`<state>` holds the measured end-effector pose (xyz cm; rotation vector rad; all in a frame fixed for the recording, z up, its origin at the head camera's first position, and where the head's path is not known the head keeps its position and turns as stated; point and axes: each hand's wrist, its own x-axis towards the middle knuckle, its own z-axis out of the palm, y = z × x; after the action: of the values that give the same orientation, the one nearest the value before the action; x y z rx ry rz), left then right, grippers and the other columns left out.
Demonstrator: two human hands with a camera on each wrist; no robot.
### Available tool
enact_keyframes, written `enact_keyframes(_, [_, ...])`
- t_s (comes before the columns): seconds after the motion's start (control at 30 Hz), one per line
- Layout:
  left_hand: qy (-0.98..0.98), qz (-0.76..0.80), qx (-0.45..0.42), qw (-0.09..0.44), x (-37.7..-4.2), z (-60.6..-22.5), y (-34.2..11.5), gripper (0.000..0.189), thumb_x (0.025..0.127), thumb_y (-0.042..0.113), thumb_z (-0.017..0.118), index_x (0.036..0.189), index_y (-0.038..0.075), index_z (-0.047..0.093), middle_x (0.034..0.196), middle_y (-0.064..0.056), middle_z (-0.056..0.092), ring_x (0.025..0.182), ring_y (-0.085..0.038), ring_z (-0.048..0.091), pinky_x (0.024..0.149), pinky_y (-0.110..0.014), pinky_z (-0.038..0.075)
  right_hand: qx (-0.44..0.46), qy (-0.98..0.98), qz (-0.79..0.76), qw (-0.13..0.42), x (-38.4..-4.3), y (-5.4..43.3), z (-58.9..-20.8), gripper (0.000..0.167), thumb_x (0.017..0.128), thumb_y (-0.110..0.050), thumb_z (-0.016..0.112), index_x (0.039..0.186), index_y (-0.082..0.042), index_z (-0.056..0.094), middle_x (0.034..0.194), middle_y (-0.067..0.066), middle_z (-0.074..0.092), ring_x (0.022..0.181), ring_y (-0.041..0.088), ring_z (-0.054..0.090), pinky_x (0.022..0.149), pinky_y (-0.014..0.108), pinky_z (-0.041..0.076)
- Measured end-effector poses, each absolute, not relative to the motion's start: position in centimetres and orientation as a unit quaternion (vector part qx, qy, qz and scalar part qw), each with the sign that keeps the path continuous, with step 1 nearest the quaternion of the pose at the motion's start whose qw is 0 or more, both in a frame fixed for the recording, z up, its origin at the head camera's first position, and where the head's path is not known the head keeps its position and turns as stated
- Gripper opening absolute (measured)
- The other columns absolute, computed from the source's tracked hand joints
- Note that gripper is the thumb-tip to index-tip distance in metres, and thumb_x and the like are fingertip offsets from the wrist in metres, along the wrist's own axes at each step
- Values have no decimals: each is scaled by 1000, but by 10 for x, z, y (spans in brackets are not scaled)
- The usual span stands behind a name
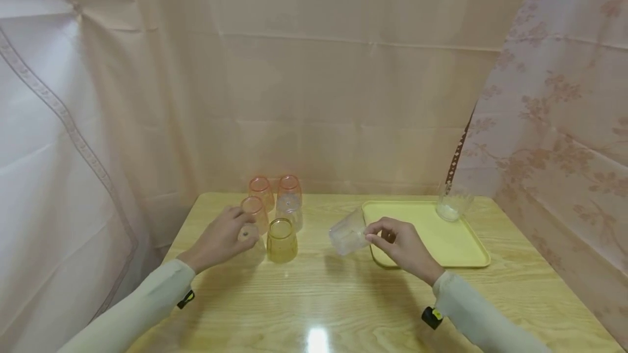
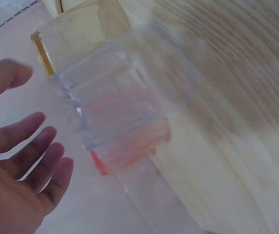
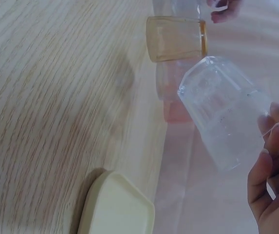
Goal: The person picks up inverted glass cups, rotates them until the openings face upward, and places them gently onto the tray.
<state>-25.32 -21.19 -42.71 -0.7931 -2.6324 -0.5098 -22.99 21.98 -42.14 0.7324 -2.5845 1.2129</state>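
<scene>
My right hand pinches the rim of a clear plastic cup between thumb and fingers. That cup is tilted in the air by the left edge of the yellow tray, its base pointing left. On the table's left side, my left hand is above a clear cup, fingers spread and apart from it in the left wrist view. Beside that cup is a yellow cup. Behind them are another clear cup, an orange-pink cup and two red cups.
Another clear cup stands at the tray's back right corner. The wooden table ends against a hanging beige curtain at the back, with more cloth on both sides.
</scene>
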Motion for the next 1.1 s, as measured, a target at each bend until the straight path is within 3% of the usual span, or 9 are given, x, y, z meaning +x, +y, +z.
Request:
enact_keyframes(0.23, [-938,-156,-264,160,-252,-432,-218,49,90,30,77,124,-4,69,118,-17,64,107,-32,55,88,-48,49,244,-877,401,105,-230,225,-421,5,96,-21,74,101,-20,76,86,0,71,60,10,50,53,26,44])
enact_keyframes(0.53, [-949,-166,-244,113,-253,-435,-219,52,93,31,75,124,-10,67,122,-25,62,114,-40,55,95,-55,49,237,-887,379,117,-231,236,-422,6,95,-18,75,100,-21,76,79,-11,65,57,9,49,50,26,43])
enact_keyframes(0.87, [-949,-208,-232,49,-264,-434,-226,64,90,35,79,125,-16,63,104,-16,62,96,-28,54,83,-48,48,237,-897,343,148,-237,254,-421,7,94,-16,77,99,-20,76,87,-7,71,58,8,50,51,26,43])
enact_keyframes(1.1, [-951,-216,-224,8,-264,-425,-224,66,90,36,80,127,-16,62,108,-18,64,99,-30,54,86,-50,49,220,-906,324,163,-242,272,-424,6,94,-15,77,99,-19,76,84,-11,69,59,8,51,51,26,44])
